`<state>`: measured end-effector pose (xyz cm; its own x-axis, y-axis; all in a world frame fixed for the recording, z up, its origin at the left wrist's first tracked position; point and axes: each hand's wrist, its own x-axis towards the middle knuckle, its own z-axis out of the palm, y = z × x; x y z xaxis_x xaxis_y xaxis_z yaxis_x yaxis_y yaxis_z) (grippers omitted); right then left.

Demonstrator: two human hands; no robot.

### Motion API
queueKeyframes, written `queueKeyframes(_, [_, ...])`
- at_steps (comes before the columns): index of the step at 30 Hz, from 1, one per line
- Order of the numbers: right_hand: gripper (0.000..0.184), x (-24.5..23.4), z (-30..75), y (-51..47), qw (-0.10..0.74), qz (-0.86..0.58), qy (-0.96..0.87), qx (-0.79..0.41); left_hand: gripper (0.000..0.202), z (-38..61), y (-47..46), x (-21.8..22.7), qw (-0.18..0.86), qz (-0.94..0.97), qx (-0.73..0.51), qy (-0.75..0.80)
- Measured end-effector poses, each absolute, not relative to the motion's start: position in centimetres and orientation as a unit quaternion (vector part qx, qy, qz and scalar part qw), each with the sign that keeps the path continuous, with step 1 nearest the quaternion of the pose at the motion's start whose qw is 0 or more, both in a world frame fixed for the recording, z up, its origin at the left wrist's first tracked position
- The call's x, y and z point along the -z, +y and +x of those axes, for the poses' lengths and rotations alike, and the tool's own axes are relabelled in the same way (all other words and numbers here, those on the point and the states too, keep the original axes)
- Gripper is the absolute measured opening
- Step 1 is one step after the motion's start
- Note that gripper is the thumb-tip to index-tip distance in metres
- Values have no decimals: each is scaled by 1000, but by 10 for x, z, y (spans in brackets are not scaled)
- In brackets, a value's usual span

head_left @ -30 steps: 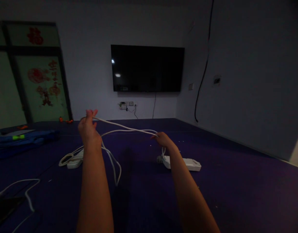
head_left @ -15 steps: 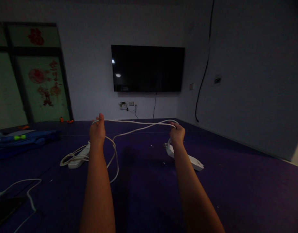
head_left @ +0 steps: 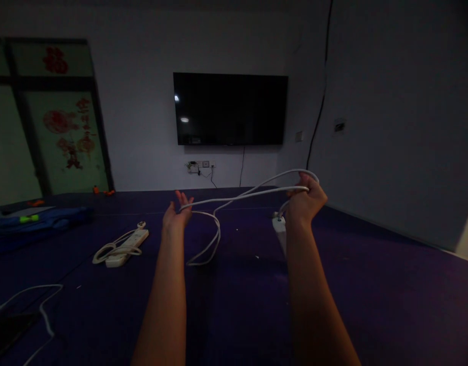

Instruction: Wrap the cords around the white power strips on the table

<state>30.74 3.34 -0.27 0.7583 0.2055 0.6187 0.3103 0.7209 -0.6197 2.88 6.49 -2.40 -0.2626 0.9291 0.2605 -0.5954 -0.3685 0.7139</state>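
Observation:
A white power cord (head_left: pixel 252 193) stretches between my hands above the dark purple surface. My right hand (head_left: pixel 307 198), raised at the right, is closed around loops of it. My left hand (head_left: pixel 177 212) has its fingers spread and palm turned up, with the cord running across it. From there a slack loop droops toward the middle. A white power strip (head_left: pixel 280 235) sits beneath my right hand, mostly hidden by the forearm. Left of my left forearm lies another white power strip (head_left: pixel 132 245), its own cord coiled over it and its plug at the far end.
A blue cloth item (head_left: pixel 54 221) lies at the far left, with small orange objects (head_left: pixel 110 192) near the door. A dark flat object (head_left: pixel 10 333) and a white cable (head_left: pixel 47 317) are at the near left. A television (head_left: pixel 229 109) hangs on the back wall.
My right hand has moved right and up with the cord. My left hand has shifted right and slightly down, its fingers opening out. The cord's hanging loop has swung right, away from the left power strip.

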Motion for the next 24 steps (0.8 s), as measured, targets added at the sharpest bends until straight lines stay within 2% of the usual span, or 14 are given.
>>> queueKeyframes(4, [28, -6, 308, 20, 892, -296, -340, 2, 39, 39, 68, 22, 460, 278, -813, 226])
queueKeyframes(7, [24, -11, 306, 11, 908, -253, -332, -25, 37, 40, 67, 20, 370, 275, -863, 208])
queueKeyframes(11, [21, -12, 306, 8, 917, -243, -315, -12, 39, 32, 67, 24, 141, 347, -883, 284])
queueKeyframes(14, [23, -11, 309, 8, 919, -254, -301, 27, 41, 23, 65, 31, -63, 420, -834, 353])
queueKeyframes(16, [25, -12, 311, 5, 922, -249, -294, 39, 44, 15, 63, 34, -160, 443, -798, 376])
queueKeyframes(18, [25, -13, 314, 1, 925, -239, -292, 37, 50, 5, 62, 35, -188, 490, -761, 382])
queueKeyframes(22, [22, -16, 319, -8, 928, -241, -283, 4, 61, -8, 66, 39, -124, 668, -628, 379])
queueKeyframes(24, [19, -17, 320, -11, 931, -241, -275, -19, 70, -6, 71, 43, -144, 693, -589, 391])
